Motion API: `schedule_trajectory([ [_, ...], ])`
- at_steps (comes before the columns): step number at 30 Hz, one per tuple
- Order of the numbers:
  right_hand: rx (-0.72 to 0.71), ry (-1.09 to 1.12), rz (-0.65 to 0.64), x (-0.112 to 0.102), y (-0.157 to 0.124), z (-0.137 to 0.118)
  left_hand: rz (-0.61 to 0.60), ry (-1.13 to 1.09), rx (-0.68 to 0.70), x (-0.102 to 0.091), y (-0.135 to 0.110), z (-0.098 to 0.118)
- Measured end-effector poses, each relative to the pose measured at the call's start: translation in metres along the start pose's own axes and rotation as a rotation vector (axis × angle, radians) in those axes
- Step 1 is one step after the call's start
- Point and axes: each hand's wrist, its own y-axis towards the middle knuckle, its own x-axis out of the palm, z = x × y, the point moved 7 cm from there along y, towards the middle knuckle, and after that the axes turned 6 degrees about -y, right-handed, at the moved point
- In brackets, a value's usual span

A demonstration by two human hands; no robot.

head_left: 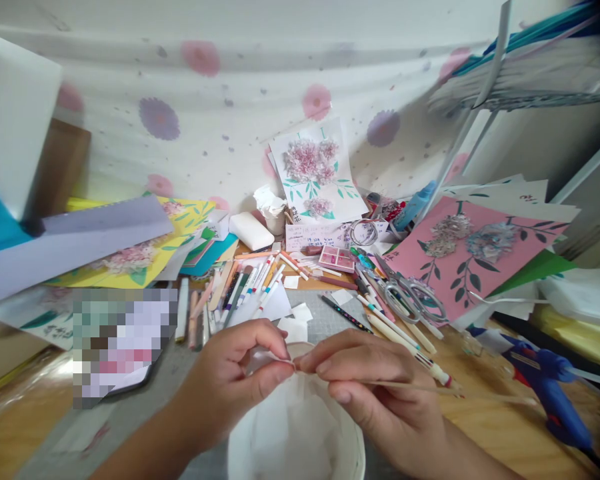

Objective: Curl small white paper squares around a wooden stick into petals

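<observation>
My left hand (pixel 230 377) is closed in a pinch on a small piece of thin white paper (pixel 263 359). Fingertips of my right hand (pixel 380 377) meet it at the paper's edge. A thin wooden stick (pixel 410 386) lies in the right hand's grip and points out to the right. Both hands are above a white tub (pixel 234 445), with pale paper pieces (pixel 300 433) inside. What exactly the touching fingertips hold is partly hidden.
Markers (pixel 253 287) and pens crowd the mat beyond the tub. Scissors (pixel 405 293) lie at right, near a blue glue gun (pixel 545 373). A blurred-out phone (pixel 125 347) stands left. Flower pictures on pink paper (pixel 500 267) and white paper (pixel 325 173) are behind.
</observation>
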Motion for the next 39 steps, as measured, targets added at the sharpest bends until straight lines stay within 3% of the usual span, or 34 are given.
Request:
schedule_trajectory([
  [9,0.003,0.013,0.021,-0.001,-0.001,0.002,0.020,0.073,-0.010,-0.003,0.000,-0.003],
  [12,0.015,0.017,0.079,-0.004,-0.001,0.005,0.244,0.259,0.039,-0.021,-0.003,0.005],
  [14,0.025,0.004,0.115,-0.005,-0.002,0.006,0.402,0.348,0.162,-0.031,-0.010,0.018],
  [15,0.029,-0.002,0.125,-0.006,-0.002,0.007,0.414,0.354,0.230,-0.030,-0.012,0.024],
  [18,0.035,-0.009,0.117,-0.005,-0.002,0.007,0.197,0.302,0.362,-0.011,-0.013,0.035],
  [21,0.019,-0.008,0.079,-0.002,-0.001,0.005,0.030,0.283,0.324,0.006,-0.011,0.032],
  [26,-0.014,-0.089,0.005,0.003,0.000,0.002,0.037,0.295,0.188,0.007,-0.005,0.019],
  [39,-0.012,-0.188,-0.012,0.004,-0.001,0.005,0.038,0.341,0.147,0.008,-0.004,0.020],
])
